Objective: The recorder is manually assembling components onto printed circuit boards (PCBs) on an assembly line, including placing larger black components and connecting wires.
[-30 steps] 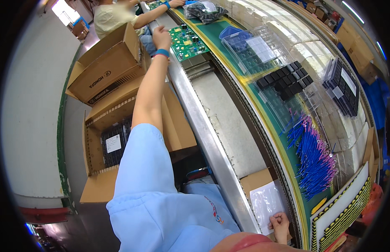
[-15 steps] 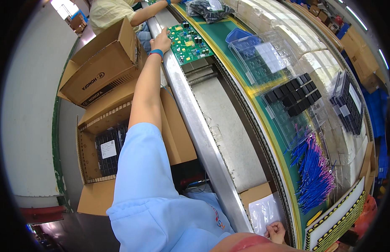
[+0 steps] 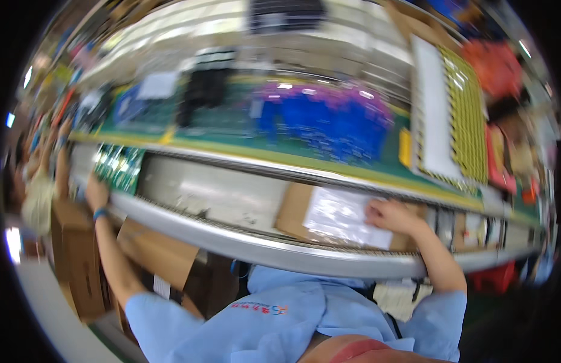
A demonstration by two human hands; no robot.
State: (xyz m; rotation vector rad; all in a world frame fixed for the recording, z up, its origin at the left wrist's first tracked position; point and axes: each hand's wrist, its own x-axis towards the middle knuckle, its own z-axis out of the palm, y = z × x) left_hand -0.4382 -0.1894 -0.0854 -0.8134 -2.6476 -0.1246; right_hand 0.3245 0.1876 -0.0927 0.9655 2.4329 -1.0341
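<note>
The whole view is smeared by motion. At the far left, my left hand (image 3: 97, 192) has its fingers closed on the near left edge of a green circuit board (image 3: 124, 168), which carries several small components and lies across the rails of the line. On the right, my right hand (image 3: 390, 216) pinches the right part of a clear plastic bag (image 3: 336, 213) with a pale sheet look. Under that bag is a flat piece of brown cardboard (image 3: 294, 207), in the channel between the rails. What the bag contains cannot be made out.
Beyond the rail, a green shelf (image 3: 232, 134) holds blue wires (image 3: 329, 124) with pink ends, black blocks (image 3: 205, 91) and a blue bin (image 3: 128, 106). A white board (image 3: 428, 109) stands right. Cardboard boxes (image 3: 76, 260) sit left. Another person's arm (image 3: 62, 163) reaches in at far left.
My view has swung to the right, so the line now runs across the picture. My left hand stays at the circuit board, my right hand at the plastic bag.
</note>
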